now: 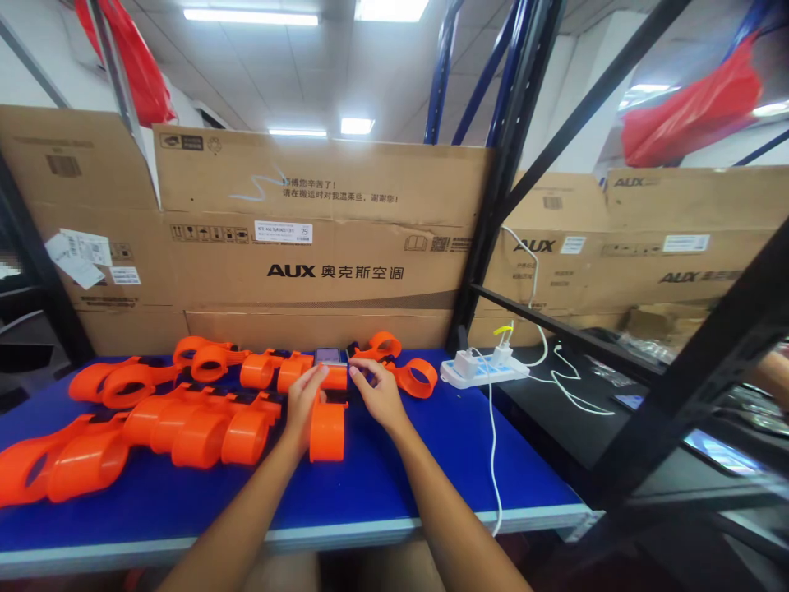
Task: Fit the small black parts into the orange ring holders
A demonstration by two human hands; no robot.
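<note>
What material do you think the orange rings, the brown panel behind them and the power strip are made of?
Orange rings: probably plastic, smooth and slightly shiny, with soft highlights.
Brown panel: apparently cardboard, matt, with printing and fold lines.
Power strip: likely hard white plastic; its gloss is unclear.

Both arms were bare and stretched forward, the left forearm (250, 506) slanting up and to the right, the right forearm (447, 510) up and to the left, the wrists nearer each other than the elbows. The left grip (302, 401) was curled closed, thumb laid forward. The right grip (380, 393) sat near it without touching, fingers bent, fingertips pointing toward the left one.
</note>
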